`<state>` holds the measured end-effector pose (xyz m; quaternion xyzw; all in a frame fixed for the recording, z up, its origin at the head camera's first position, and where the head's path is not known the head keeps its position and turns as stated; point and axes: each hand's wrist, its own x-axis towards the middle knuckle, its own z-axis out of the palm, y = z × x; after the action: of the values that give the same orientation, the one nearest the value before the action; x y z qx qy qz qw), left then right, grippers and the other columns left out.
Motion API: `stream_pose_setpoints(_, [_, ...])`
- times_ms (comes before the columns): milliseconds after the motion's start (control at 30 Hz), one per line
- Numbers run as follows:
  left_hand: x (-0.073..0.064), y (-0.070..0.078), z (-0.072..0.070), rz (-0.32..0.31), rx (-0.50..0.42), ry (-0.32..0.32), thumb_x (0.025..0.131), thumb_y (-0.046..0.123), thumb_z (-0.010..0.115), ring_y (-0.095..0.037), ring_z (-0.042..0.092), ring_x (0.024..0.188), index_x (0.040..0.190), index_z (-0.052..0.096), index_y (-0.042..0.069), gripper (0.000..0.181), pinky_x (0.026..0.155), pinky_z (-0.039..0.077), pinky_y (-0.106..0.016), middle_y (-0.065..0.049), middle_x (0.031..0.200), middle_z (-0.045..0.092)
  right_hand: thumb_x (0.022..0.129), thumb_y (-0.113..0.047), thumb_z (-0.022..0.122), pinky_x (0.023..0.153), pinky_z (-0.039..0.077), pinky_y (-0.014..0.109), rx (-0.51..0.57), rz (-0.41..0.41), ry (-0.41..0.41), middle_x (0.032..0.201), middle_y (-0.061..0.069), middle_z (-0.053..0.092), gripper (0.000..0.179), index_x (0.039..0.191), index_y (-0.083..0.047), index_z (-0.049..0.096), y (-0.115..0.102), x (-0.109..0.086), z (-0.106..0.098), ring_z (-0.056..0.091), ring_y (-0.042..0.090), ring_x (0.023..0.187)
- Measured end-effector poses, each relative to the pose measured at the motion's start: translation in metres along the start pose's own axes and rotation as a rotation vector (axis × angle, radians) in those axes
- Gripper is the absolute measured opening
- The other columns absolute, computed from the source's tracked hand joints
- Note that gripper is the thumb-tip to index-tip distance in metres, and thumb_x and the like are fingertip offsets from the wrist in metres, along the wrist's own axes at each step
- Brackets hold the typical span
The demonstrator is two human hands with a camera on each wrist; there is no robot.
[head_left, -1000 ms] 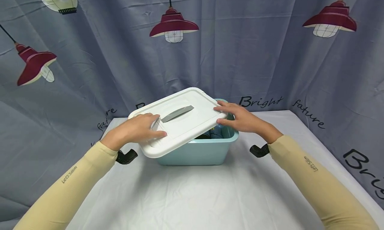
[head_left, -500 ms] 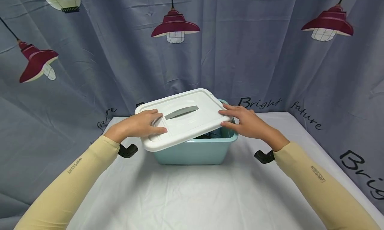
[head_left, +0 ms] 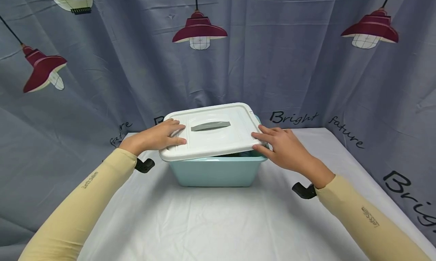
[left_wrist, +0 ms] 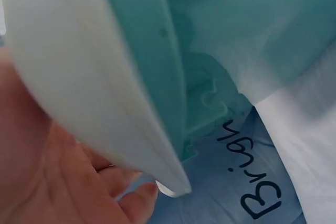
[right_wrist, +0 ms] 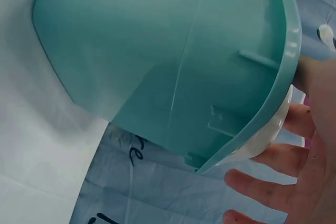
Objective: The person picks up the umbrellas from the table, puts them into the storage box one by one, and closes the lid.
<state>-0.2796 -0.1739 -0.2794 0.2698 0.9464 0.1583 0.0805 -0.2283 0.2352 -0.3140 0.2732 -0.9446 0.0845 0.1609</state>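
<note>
A white lid (head_left: 218, 140) with a grey handle (head_left: 210, 126) lies slightly askew over the light-blue plastic bin (head_left: 214, 172). Its right front side is a little raised, and a dark gap shows part of the contents, too little to identify. My left hand (head_left: 158, 136) holds the lid's left end, thumb and some fingers on top; in the left wrist view, other fingers bend over the edge (left_wrist: 100, 177). At the lid's right edge, my right hand (head_left: 284, 147) rests with spread fingertips. The right wrist view shows its extended fingers (right_wrist: 278, 161) beside the bin's rim.
The bin stands on a white cloth-covered table (head_left: 218, 223). Grey-blue curtains (head_left: 272, 64) with printed lamps and lettering hang behind and at the sides. A black wrist-mounted device (head_left: 304, 191) sits under each wrist.
The lid has turned and shifted right, and its left front corner has moved back over the bin, narrowing the gap. Both hands have moved with it, the right one slightly nearer.
</note>
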Motion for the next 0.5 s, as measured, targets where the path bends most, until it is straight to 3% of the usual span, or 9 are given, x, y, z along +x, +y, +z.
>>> stream_pose_setpoints(167, [0.001, -0.004, -0.001, -0.024, -0.026, -0.002, 0.096, 0.053, 0.061, -0.035, 0.023, 0.153, 0.156, 0.039, 0.01, 0.077, 0.121, 0.021, -0.055, -0.016, 0.165, 0.027, 0.098, -0.043, 0.063, 0.097, 0.044, 0.061, -0.013, -0.019, 0.04, 0.148, 0.018, 0.053, 0.047, 0.14, -0.021, 0.063, -0.005, -0.005, 0.001, 0.057, 0.042, 0.127])
stream_pose_setpoints(367, [0.003, -0.004, -0.002, 0.029, -0.028, 0.021, 0.094, 0.05, 0.066, -0.032, 0.034, 0.148, 0.15, 0.049, 0.01, 0.07, 0.119, 0.028, -0.052, -0.012, 0.158, 0.041, 0.097, -0.042, 0.065, 0.098, 0.045, 0.06, -0.047, -0.027, 0.053, 0.145, 0.021, 0.056, 0.047, 0.138, -0.019, 0.065, -0.012, -0.014, -0.002, 0.057, 0.04, 0.129])
stream_pose_setpoints(500, [0.004, -0.004, -0.002, 0.034, -0.051, 0.024, 0.092, 0.048, 0.07, -0.031, 0.033, 0.149, 0.145, 0.055, 0.014, 0.065, 0.119, 0.028, -0.051, -0.011, 0.159, 0.041, 0.095, -0.045, 0.065, 0.098, 0.046, 0.06, -0.073, -0.041, 0.067, 0.141, 0.022, 0.059, 0.048, 0.136, -0.019, 0.066, -0.017, -0.021, -0.003, 0.059, 0.041, 0.126])
